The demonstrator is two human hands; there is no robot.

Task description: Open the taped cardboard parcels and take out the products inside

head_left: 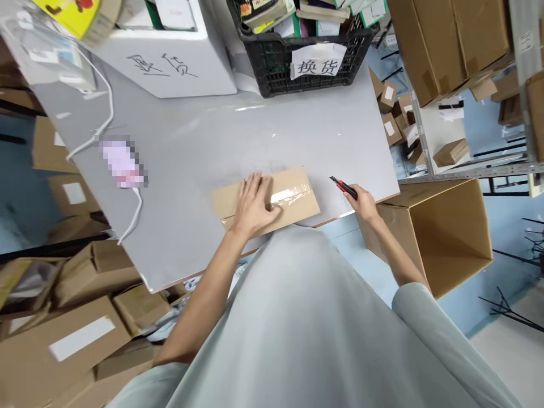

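A taped cardboard box [293, 207] lies near the front edge of the grey table [191, 147], with clear tape [291, 194] running along its top. My left hand [254, 207] rests on the box, fingers stretched forward over the cardboard and thumb out to the side. In my right hand [363, 203] is a red and black utility knife [345, 187], its dark blade pointing away to the upper left. The knife is held to the right of the box, apart from it.
A white bin [170, 73] and a black plastic crate [272, 73] of boxed goods stand at the table's back. A blurred phone [123, 161] with a white cable lies left. An open carton [450, 238] stands right; cardboard boxes [80, 340] are piled left.
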